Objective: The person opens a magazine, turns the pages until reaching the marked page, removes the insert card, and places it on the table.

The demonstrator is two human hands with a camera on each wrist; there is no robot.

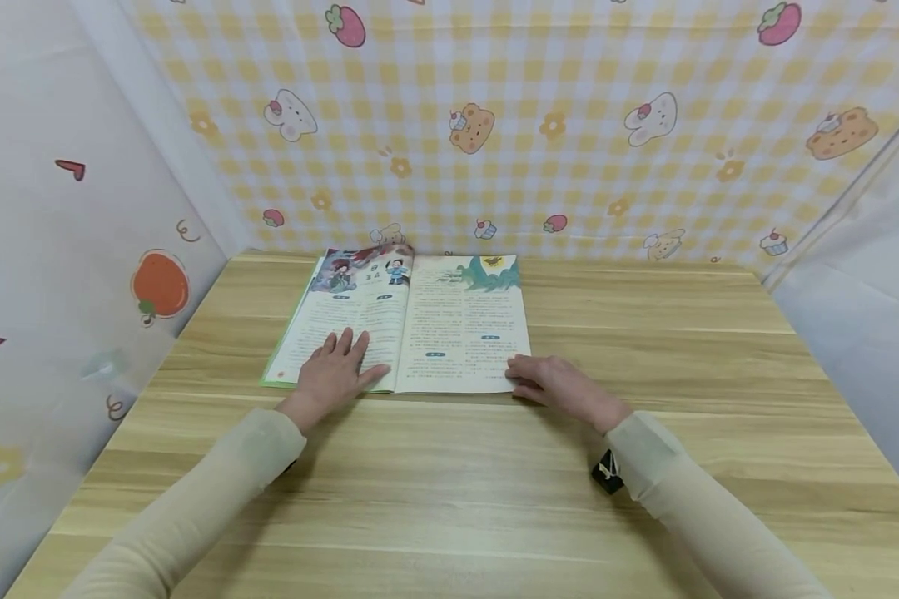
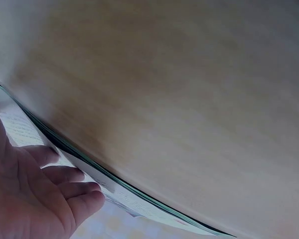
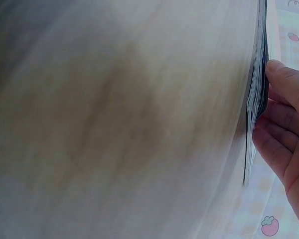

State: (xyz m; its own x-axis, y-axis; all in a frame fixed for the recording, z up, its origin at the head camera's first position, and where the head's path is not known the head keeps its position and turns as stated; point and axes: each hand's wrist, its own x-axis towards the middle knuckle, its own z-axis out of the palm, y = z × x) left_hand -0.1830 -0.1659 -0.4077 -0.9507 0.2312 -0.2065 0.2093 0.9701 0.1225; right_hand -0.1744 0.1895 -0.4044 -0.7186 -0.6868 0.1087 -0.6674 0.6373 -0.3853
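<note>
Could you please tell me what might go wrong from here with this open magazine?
The right hand has its fingers and thumb at the right page's near outer corner, where the right wrist view shows many leaves stacked together, so several might lift at once. That corner might also crease if tugged. The left hand lies spread on the left page, so sliding it could wrinkle the paper or shift the magazine.

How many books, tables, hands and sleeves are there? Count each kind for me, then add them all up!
Book: 1
Table: 1
Hands: 2, the left hand and the right hand
Sleeves: 2, the left sleeve and the right sleeve
Total: 6
</note>
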